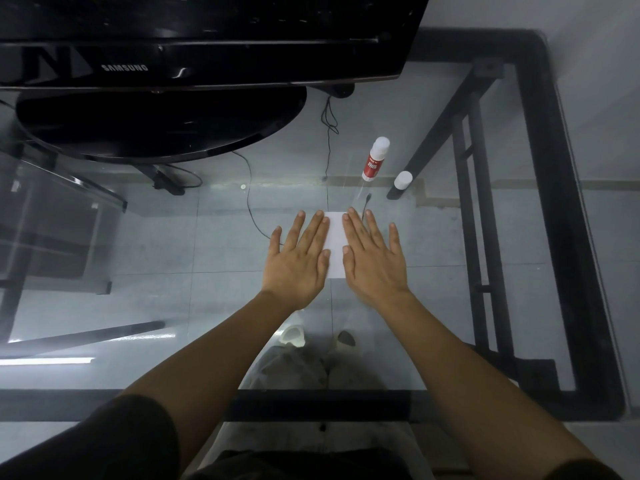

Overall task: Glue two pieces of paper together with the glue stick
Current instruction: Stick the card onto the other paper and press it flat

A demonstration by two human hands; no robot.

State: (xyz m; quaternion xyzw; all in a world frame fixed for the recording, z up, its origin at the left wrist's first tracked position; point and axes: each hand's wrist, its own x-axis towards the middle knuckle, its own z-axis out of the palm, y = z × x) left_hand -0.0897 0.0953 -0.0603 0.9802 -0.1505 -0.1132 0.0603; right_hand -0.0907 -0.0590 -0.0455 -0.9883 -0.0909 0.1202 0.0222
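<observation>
So the whole scene is carried by a glass worktop (450,237) with a black frame, and the floor tiles can be seen right through it. The far left is taken up by a black Samsung monitor (194,39) on its rounded stand.

Both hands are laid flat, palms down, fingers spread out straight. Nothing is clamped or pinched in either grip, it's fully opened out and just pressed down. The left hand (298,261) is placed over the left edge of the white paper (336,244), the right hand (374,258) over the right edge, so only a strip of paper is left showing between them. Whether it's one sheet or two stacked can't really be told from here.

The glue stick (375,159) is stood upright further back on the worktop, well apart from the hands, with its white cap (402,180) set down just beside it to the right.
</observation>
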